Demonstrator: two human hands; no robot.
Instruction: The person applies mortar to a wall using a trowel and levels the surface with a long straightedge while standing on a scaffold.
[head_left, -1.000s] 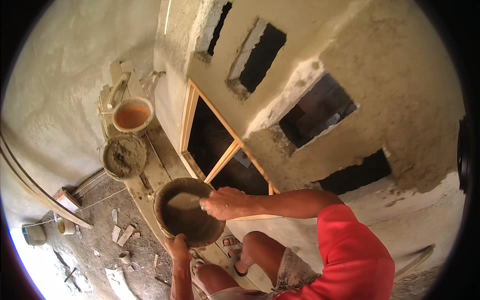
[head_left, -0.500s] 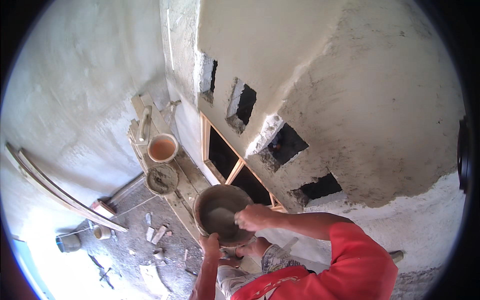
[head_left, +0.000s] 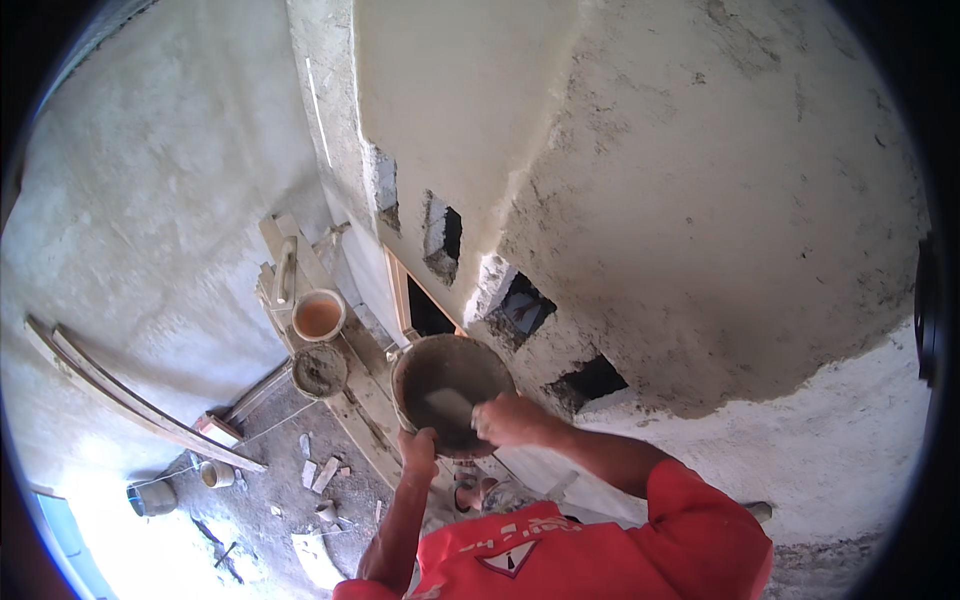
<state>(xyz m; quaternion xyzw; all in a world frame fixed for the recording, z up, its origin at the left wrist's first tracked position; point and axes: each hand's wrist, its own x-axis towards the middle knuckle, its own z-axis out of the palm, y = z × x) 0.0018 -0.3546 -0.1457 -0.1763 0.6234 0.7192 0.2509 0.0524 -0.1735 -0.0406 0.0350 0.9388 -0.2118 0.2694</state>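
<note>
My left hand (head_left: 420, 450) is closed on the near left rim of a large round mortar bucket (head_left: 420, 375), which is tilted toward me. My right hand (head_left: 500, 420) is closed on a trowel (head_left: 450, 405), whose pale blade rests inside that bucket in wet grey mortar. Just beyond, on the wooden plank scaffold (head_left: 365, 432), stand a smaller bucket of lumpy mortar (head_left: 318, 372) and a pot with orange-brown contents (head_left: 318, 317). A long wooden float (head_left: 287, 268) lies on the boards behind them.
A plastered wall (head_left: 700, 240) with square holes and a wooden frame (head_left: 397, 280) rises ahead and right. Long curved battens (head_left: 140, 410) lean on the left wall (head_left: 150, 200). Below, the floor (head_left: 285, 480) holds rubble, a grey bucket (head_left: 150, 498) and smaller containers (head_left: 217, 475).
My view has swung up along the wall. The bucket in my hands appears raised since half a second ago, and my right hand with the trowel has shifted within it.
</note>
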